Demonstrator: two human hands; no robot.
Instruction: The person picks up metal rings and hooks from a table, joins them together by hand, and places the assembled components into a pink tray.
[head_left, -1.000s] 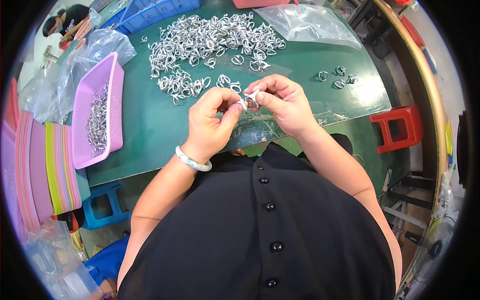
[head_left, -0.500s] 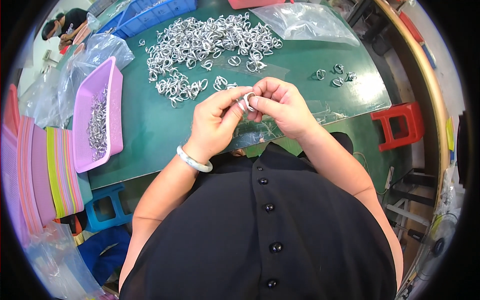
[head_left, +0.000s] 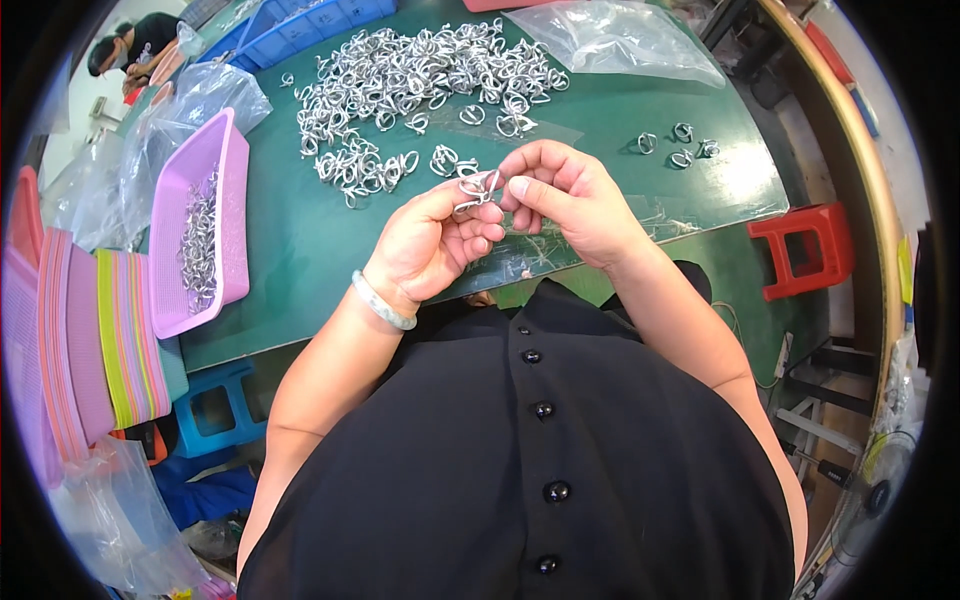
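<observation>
Metal ring [head_left: 478, 187]: held above the green table [head_left: 300, 240], just nearer the person than the ring pile [head_left: 420, 80]; long axis roughly left-right. Left hand [head_left: 432, 243] and right hand [head_left: 565, 195] fingers pinch it closed from either side.

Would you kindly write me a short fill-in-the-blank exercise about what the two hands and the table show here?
1. The left hand and the right hand together hold a small metal ____.
2. The pile of metal rings lies on a ____ table.
3. The tray left of the pile is ____ in colour.
4. The bracelet sits on the ____ wrist.

Missing words: ring; green; pink; left
</observation>
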